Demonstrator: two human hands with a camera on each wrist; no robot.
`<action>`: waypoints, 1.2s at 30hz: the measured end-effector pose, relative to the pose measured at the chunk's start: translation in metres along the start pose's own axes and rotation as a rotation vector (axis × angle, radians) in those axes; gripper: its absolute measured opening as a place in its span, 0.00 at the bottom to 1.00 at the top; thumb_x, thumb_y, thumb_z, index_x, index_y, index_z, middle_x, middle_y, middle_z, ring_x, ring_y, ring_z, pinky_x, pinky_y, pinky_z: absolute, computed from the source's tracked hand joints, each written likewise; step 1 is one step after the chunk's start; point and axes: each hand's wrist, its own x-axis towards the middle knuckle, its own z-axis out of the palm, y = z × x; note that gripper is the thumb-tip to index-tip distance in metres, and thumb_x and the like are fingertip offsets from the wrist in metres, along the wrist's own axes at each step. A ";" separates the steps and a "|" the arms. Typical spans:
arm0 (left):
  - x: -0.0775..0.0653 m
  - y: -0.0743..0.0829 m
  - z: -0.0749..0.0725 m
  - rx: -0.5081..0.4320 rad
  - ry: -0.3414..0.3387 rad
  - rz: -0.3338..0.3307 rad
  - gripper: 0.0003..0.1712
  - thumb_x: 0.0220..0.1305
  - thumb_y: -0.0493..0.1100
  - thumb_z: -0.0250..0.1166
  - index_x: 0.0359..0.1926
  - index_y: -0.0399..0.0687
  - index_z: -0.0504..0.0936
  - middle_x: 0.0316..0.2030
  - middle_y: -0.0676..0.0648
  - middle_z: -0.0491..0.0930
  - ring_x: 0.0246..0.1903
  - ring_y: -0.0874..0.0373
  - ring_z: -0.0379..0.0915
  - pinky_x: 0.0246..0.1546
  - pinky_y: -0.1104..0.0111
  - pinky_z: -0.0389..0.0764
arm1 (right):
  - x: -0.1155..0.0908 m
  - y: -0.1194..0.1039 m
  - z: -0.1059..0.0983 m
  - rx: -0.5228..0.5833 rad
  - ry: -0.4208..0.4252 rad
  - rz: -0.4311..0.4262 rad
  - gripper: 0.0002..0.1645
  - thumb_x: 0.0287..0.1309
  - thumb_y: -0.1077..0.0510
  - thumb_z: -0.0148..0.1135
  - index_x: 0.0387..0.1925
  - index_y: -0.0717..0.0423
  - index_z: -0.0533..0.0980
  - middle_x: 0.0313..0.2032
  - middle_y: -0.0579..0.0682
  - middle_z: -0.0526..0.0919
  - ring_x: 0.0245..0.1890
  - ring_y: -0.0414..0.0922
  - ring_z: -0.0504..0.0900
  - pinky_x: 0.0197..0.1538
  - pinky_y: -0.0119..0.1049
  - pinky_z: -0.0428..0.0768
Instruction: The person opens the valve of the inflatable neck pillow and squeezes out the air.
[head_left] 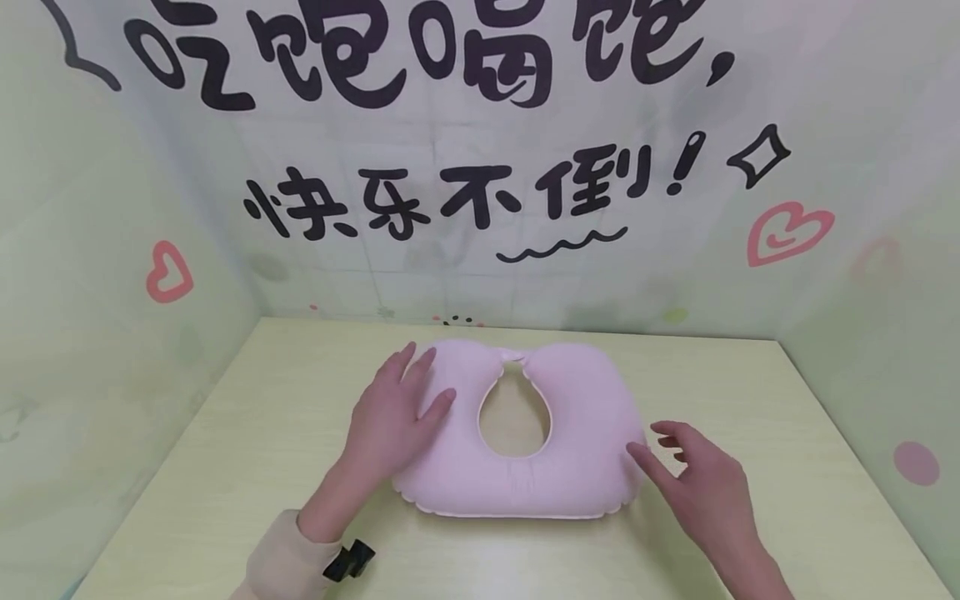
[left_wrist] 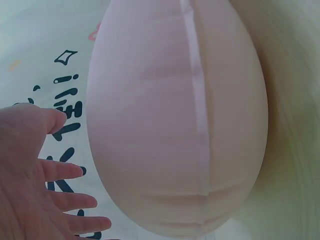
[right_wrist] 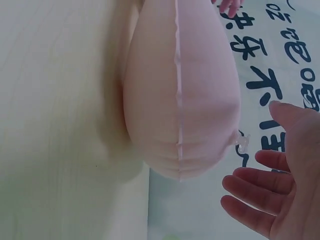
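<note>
A puffed-up pink U-shaped inflatable neck pillow (head_left: 577,475) lies on the table, its teardrop opening in the middle and its two ends meeting at the far side. My left hand (head_left: 390,417) is at the pillow's left side, fingers spread and overlapping its edge in the head view. In the left wrist view those fingers are extended beside the pillow's bulging side (left_wrist: 150,110). My right hand (head_left: 708,487) is by the right edge, fingers loosely bent with nothing between them. A small clear valve (right_wrist: 243,142) sticks out from the pillow near the right fingers in the right wrist view.
The pale wood-look table (head_left: 247,450) reaches back to a printed wall (head_left: 405,275) with large black characters. Side walls (head_left: 82,350) stand at left and right, with heart drawings. A black bow (head_left: 349,561) sits on the left sleeve cuff (head_left: 288,550).
</note>
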 end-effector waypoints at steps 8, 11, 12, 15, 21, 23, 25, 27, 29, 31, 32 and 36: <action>-0.007 0.010 0.017 0.130 -0.006 0.127 0.37 0.68 0.60 0.66 0.69 0.42 0.75 0.69 0.30 0.68 0.68 0.26 0.61 0.59 0.36 0.70 | -0.003 0.005 0.018 -0.116 0.154 -0.263 0.34 0.67 0.27 0.56 0.29 0.53 0.78 0.28 0.47 0.84 0.17 0.36 0.74 0.19 0.31 0.68; -0.010 0.012 0.023 0.142 -0.034 0.122 0.37 0.68 0.61 0.66 0.70 0.45 0.75 0.71 0.32 0.67 0.70 0.27 0.59 0.61 0.35 0.68 | -0.002 0.007 0.022 -0.123 0.187 -0.296 0.37 0.72 0.27 0.46 0.28 0.54 0.78 0.26 0.47 0.83 0.16 0.38 0.74 0.18 0.30 0.67; -0.010 0.012 0.025 0.146 -0.043 0.119 0.37 0.68 0.61 0.66 0.70 0.46 0.75 0.71 0.32 0.67 0.70 0.27 0.58 0.61 0.34 0.67 | -0.002 0.008 0.023 -0.126 0.198 -0.307 0.36 0.73 0.29 0.46 0.28 0.54 0.78 0.26 0.47 0.83 0.16 0.38 0.75 0.17 0.30 0.67; -0.011 0.013 0.029 0.161 -0.065 0.112 0.36 0.69 0.60 0.65 0.71 0.47 0.75 0.72 0.34 0.66 0.72 0.28 0.55 0.63 0.33 0.63 | -0.002 0.009 0.025 -0.123 0.223 -0.330 0.32 0.75 0.36 0.47 0.28 0.54 0.78 0.24 0.47 0.83 0.16 0.40 0.76 0.17 0.31 0.68; -0.010 0.013 0.032 0.209 -0.117 0.116 0.32 0.71 0.57 0.63 0.70 0.49 0.76 0.74 0.34 0.62 0.74 0.28 0.50 0.64 0.30 0.60 | -0.004 0.012 0.027 -0.107 0.241 -0.331 0.31 0.77 0.38 0.47 0.29 0.56 0.80 0.25 0.47 0.84 0.19 0.42 0.80 0.18 0.31 0.71; -0.009 0.012 0.032 0.224 -0.140 0.119 0.32 0.72 0.58 0.62 0.70 0.49 0.76 0.75 0.34 0.60 0.74 0.28 0.48 0.64 0.30 0.60 | -0.005 0.013 0.028 -0.109 0.255 -0.316 0.33 0.76 0.36 0.48 0.29 0.57 0.81 0.25 0.48 0.85 0.19 0.43 0.81 0.19 0.32 0.72; -0.008 0.012 0.031 0.231 -0.157 0.118 0.32 0.72 0.58 0.61 0.71 0.49 0.76 0.76 0.35 0.58 0.74 0.27 0.47 0.64 0.30 0.60 | -0.006 0.014 0.028 -0.111 0.267 -0.303 0.34 0.76 0.36 0.48 0.29 0.58 0.83 0.25 0.48 0.85 0.18 0.43 0.81 0.18 0.33 0.72; -0.008 0.012 0.030 0.230 -0.168 0.114 0.32 0.73 0.58 0.60 0.71 0.49 0.75 0.76 0.35 0.58 0.75 0.28 0.46 0.64 0.29 0.60 | -0.006 0.015 0.029 -0.116 0.275 -0.300 0.36 0.76 0.35 0.47 0.29 0.58 0.84 0.24 0.49 0.86 0.16 0.42 0.80 0.18 0.33 0.71; -0.008 0.012 0.029 0.230 -0.174 0.110 0.32 0.73 0.58 0.60 0.72 0.49 0.74 0.77 0.35 0.57 0.75 0.28 0.46 0.63 0.29 0.60 | -0.005 0.015 0.030 -0.121 0.275 -0.306 0.36 0.77 0.36 0.47 0.28 0.58 0.84 0.23 0.48 0.85 0.14 0.41 0.76 0.17 0.33 0.69; -0.008 0.012 0.028 0.226 -0.173 0.106 0.32 0.73 0.58 0.60 0.72 0.49 0.74 0.77 0.35 0.57 0.75 0.28 0.46 0.63 0.29 0.60 | -0.004 0.015 0.030 -0.128 0.274 -0.315 0.37 0.78 0.37 0.46 0.27 0.59 0.84 0.22 0.48 0.84 0.13 0.39 0.73 0.16 0.33 0.68; -0.008 0.012 0.028 0.223 -0.172 0.105 0.32 0.73 0.58 0.60 0.72 0.49 0.74 0.77 0.35 0.57 0.75 0.28 0.45 0.63 0.29 0.60 | -0.004 0.015 0.031 -0.131 0.272 -0.317 0.37 0.78 0.37 0.45 0.26 0.59 0.83 0.21 0.48 0.83 0.13 0.38 0.72 0.16 0.33 0.67; -0.008 0.012 0.028 0.211 -0.168 0.102 0.32 0.73 0.57 0.60 0.71 0.49 0.75 0.77 0.36 0.58 0.75 0.29 0.45 0.63 0.29 0.60 | -0.004 0.016 0.031 -0.113 0.236 -0.295 0.35 0.79 0.41 0.46 0.26 0.60 0.82 0.18 0.44 0.77 0.15 0.35 0.68 0.17 0.31 0.67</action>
